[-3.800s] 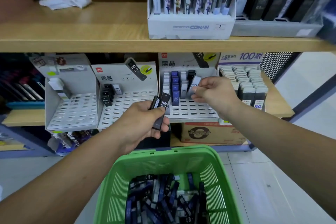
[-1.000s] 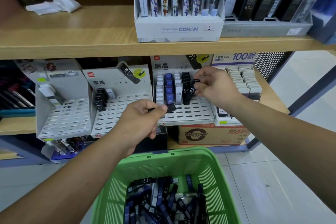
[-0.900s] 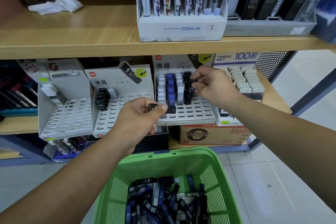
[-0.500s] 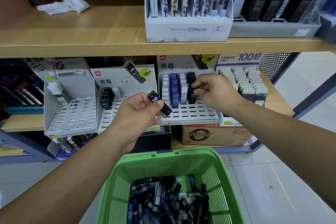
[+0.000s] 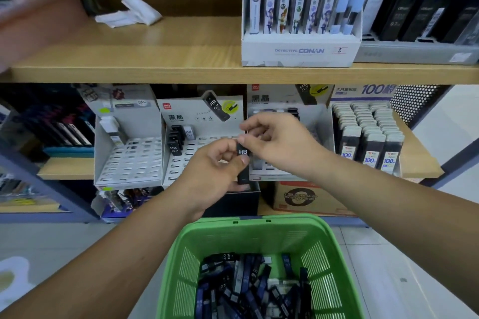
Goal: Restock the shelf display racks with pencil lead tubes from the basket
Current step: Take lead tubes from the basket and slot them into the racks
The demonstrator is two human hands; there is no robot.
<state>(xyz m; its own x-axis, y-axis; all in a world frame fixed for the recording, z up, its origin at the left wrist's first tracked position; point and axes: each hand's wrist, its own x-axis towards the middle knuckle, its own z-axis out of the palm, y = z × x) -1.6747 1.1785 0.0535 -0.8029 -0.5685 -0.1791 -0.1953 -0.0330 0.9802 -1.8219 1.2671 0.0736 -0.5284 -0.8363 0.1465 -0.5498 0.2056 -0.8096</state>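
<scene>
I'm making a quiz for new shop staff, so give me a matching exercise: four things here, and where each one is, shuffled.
1 black HB tube
2 green basket
3 crumpled white paper
4 Conan box

A upper shelf, left
B upper shelf, right of centre
C in the left hand
D nearest the camera, holding loose tubes

Pairs: 1-C, 2-D, 3-A, 4-B

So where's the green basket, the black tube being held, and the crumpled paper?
green basket [image 5: 290,224], head view, far rim.
black tube [image 5: 243,152], head view, its HB label.
crumpled paper [image 5: 140,9], head view, its middle.
</scene>
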